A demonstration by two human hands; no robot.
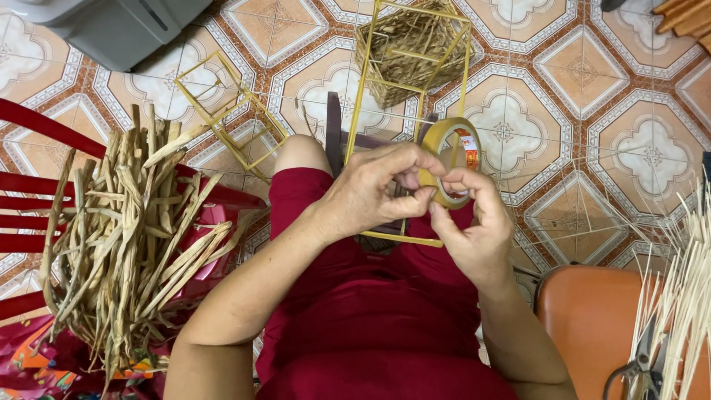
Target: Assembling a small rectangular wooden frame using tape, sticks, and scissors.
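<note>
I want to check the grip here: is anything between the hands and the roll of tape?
Nothing visible. Both the left hand and the right hand touch the yellow tape roll directly, in front of the yellow wire frame.

Home craft workspace: patterned floor tiles (592,111), dried reed bundle (126,244), yellow wire frames (222,111), half-woven basket (407,44).

We see one label only: a small orange and white paper label (467,139) inside the core of the yellowish tape roll (447,152), held above the lap over the tiled floor (585,89). Its print is too small to make out.
</note>
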